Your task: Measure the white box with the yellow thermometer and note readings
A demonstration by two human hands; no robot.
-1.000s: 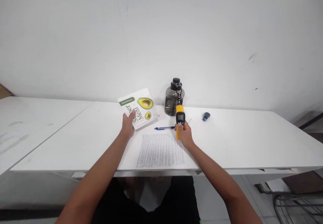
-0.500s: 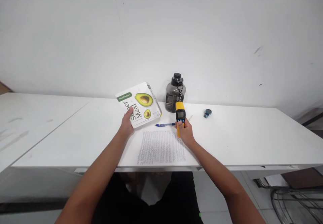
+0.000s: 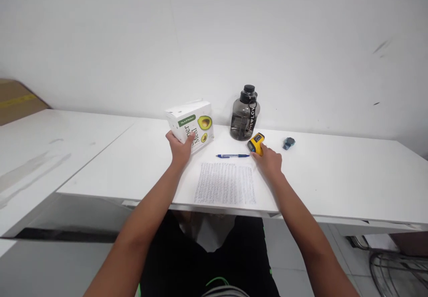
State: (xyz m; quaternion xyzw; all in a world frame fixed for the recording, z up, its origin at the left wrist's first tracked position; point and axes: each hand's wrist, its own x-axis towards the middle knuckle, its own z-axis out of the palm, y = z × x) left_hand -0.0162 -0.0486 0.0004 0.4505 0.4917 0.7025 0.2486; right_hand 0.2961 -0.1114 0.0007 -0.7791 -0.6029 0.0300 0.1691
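My left hand (image 3: 181,149) is closed around the lower left side of a white meal box (image 3: 192,123) with avocado pictures, which stands tilted at the back of the table. Its thumb lies across the front face. My right hand (image 3: 269,159) grips a yellow and black infrared thermometer (image 3: 256,144), tipped over low at the tabletop. Just left of that hand lies a blue and white pen (image 3: 233,156). Behind the thermometer stands a large smoky grey water jug (image 3: 243,116) with a black lid. A sheet of dense writing (image 3: 225,184) lies between my forearms.
The white table (image 3: 341,176) runs along a white wall. A dark blue watch-like item (image 3: 289,143) lies to the right. At the far left is a cardboard box (image 3: 20,101) with yellow tape. A black wire rack (image 3: 397,272) stands on the floor at lower right.
The thermometer has turned from upright to tipped over, lowered toward the table. The meal box has rotated to stand more upright, showing its top side. The view has shifted a little left.
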